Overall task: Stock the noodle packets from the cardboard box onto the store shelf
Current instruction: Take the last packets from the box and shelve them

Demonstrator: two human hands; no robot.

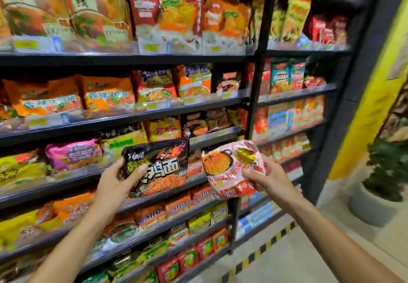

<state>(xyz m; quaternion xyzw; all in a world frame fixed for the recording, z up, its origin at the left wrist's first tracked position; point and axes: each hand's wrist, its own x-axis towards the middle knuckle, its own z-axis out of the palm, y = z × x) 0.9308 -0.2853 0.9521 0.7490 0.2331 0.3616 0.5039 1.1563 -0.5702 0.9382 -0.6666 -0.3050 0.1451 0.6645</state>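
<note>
Holding one packet each before the shelf, the left hand grips the black packet and the right hand pinches the pink packet. They look light, crinkly and breakable; edge holds seem safest.

Two bare hands are up, one left hand and one right hand. Each holds one packet: one black noodle packet, one pink noodle packet.
</note>
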